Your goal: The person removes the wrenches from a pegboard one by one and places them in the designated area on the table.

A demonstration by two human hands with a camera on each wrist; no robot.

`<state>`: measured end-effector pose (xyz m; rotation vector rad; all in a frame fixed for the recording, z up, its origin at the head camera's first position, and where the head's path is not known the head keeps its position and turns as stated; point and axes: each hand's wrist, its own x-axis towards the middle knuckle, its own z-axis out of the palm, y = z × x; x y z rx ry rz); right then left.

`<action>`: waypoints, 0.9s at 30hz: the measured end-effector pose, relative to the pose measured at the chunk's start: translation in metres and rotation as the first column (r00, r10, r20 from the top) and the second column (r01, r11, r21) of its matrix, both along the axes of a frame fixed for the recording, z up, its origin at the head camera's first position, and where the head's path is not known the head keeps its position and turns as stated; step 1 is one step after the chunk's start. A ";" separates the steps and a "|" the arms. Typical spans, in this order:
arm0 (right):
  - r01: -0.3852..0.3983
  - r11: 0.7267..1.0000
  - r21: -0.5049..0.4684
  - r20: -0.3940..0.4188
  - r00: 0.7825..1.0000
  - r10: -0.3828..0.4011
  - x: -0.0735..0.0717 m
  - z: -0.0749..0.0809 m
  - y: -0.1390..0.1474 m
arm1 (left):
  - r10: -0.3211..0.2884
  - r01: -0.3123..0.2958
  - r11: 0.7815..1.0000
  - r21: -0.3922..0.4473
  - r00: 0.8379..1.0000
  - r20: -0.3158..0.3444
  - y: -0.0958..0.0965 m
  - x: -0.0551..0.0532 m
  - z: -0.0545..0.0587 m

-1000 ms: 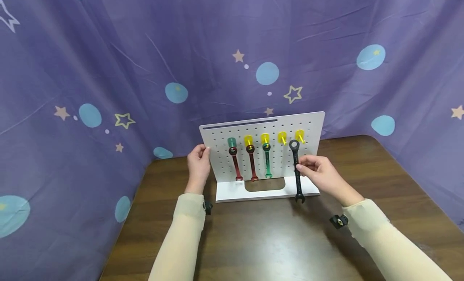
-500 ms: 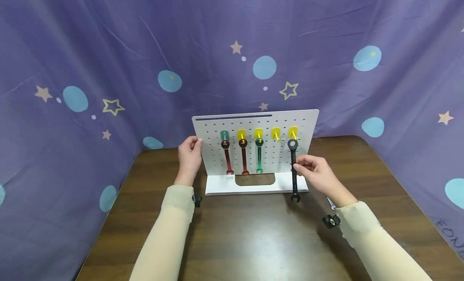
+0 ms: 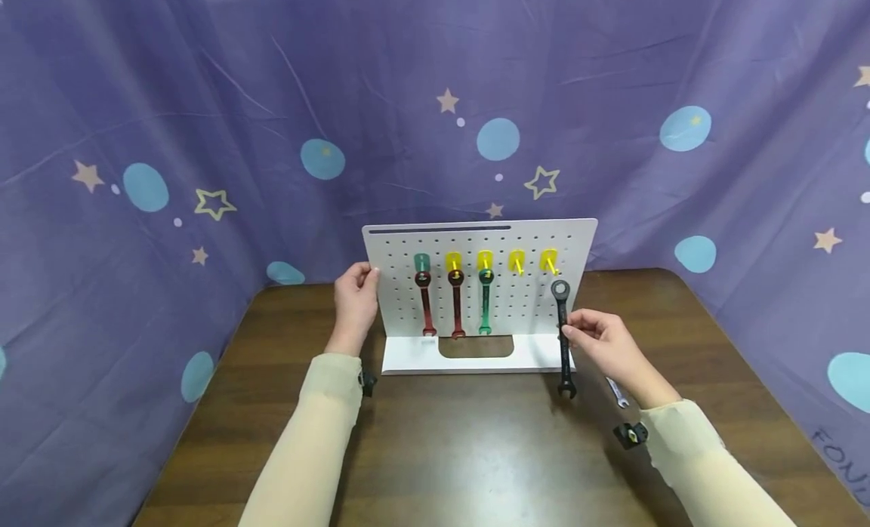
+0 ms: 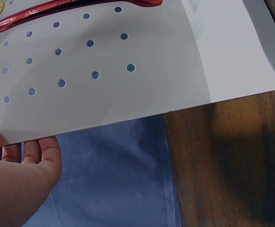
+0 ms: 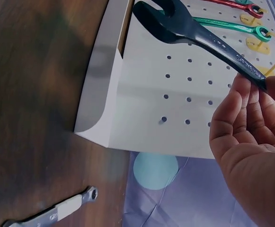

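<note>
My left hand [image 3: 355, 308] grips the left edge of a white pegboard stand [image 3: 571, 248], thumb in front and fingers behind in the left wrist view. Between thumb and fingers, my right hand [image 3: 605, 349] pinches a black combination wrench [image 3: 563, 338] around mid-shaft. Its ring end points up, below and right of the rightmost yellow hook [image 3: 549, 260], apart from it. The open-ended jaw hangs down in front of the stand's base. A red wrench [image 3: 426, 304] hangs from the green hook [image 3: 422, 262]; another red wrench [image 3: 457, 304] and a green wrench [image 3: 485, 304] hang from yellow hooks.
A silver wrench [image 5: 75, 204] lies on the wooden table [image 3: 435, 451] right of the stand, partly behind my right forearm in the head view. Another yellow hook [image 3: 517, 261] bears no wrench. A purple patterned curtain [image 3: 381, 97] hangs behind the table.
Relative to the board, the black wrench has shifted right and down, its ring now farther from the rightmost hook. My left hand keeps its hold on the edge. The head view has shifted slightly.
</note>
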<state>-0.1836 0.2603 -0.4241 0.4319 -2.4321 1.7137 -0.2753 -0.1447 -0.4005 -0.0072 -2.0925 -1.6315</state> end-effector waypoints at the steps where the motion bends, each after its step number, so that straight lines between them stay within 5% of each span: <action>1: 0.000 1.000 -0.005 0.010 1.000 0.000 0.002 -0.002 0.001 | 0.001 -0.001 1.000 -0.003 1.000 0.004 0.000 0.001 -0.001; 7: 0.030 0.999 0.016 0.033 0.999 -0.030 0.010 -0.009 0.009 | -0.023 0.023 1.000 -0.017 0.999 0.031 0.003 0.003 -0.001; 16: 0.085 0.991 0.107 0.008 0.996 -0.086 0.002 -0.012 0.028 | -0.045 0.045 0.999 -0.022 0.999 0.003 0.002 -0.006 0.011; 27: 0.111 0.983 0.148 0.040 0.992 -0.118 0.007 -0.020 0.054 | -0.024 0.024 1.000 -0.011 1.000 0.009 -0.001 -0.004 0.002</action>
